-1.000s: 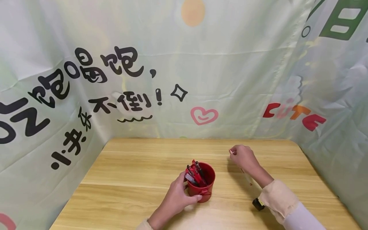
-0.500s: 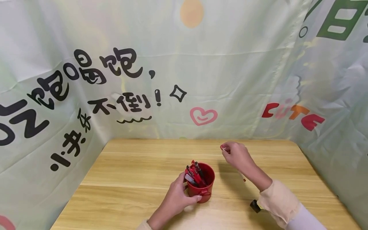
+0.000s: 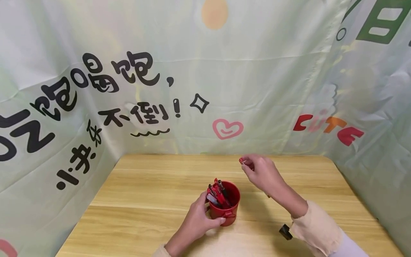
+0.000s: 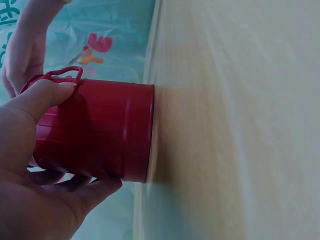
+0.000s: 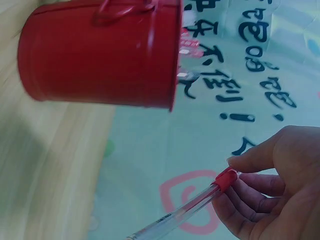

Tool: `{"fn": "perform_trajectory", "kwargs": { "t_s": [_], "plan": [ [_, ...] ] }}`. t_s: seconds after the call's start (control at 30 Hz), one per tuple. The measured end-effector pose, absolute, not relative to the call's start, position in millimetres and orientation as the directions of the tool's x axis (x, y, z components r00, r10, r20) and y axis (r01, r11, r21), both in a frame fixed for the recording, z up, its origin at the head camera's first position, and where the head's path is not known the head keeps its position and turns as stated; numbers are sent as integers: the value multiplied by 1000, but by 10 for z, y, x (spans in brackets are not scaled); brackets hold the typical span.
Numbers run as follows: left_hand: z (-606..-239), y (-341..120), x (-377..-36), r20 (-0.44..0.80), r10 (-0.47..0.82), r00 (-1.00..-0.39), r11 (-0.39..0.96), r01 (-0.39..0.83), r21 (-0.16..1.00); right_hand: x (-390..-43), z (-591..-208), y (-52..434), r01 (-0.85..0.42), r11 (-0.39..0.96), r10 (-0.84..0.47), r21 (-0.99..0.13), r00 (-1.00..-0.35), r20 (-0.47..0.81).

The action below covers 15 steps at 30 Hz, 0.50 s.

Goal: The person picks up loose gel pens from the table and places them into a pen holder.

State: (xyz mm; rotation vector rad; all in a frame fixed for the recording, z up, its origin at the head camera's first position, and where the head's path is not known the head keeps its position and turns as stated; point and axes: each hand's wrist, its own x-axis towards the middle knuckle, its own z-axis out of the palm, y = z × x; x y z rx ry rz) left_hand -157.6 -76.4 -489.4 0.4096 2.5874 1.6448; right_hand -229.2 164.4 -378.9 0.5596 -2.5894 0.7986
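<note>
My left hand (image 3: pixel 199 217) grips a small red metal bucket (image 3: pixel 229 214), fingers round its far side and thumb near the side handle. The bucket (image 4: pixel 100 127) stands upright on the table in the left wrist view. Several red, black and clear pens (image 3: pixel 219 196) lean inside it. To the right and higher, my right hand (image 3: pixel 262 173) pinches a clear-barrelled pen (image 5: pixel 185 210) by its red end (image 5: pixel 226 179) between thumb and fingers. The pen slants down below the hand, apart from the bucket; most of it is hidden by the hand in the head view.
The light wood table (image 3: pixel 151 200) reaches back to a printed cloth backdrop (image 3: pixel 266 89), which also hangs along both sides. A small black block (image 3: pixel 285 232) shows beside the right sleeve (image 3: pixel 316 226).
My right hand has moved left and slightly up with the pen, nearer the bucket's side. The left hand and the bucket have stayed in place.
</note>
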Motion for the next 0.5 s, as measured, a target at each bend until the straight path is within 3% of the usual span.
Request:
{"fn": "perform_trajectory", "kwargs": {
  "t_s": [0.5],
  "plan": [
    [-4914, -767, -1585, 121, 255, -959, 401, 219, 889, -2008, -3511, 1466, -599, 689, -307, -408, -752, 584]
  ]
}}
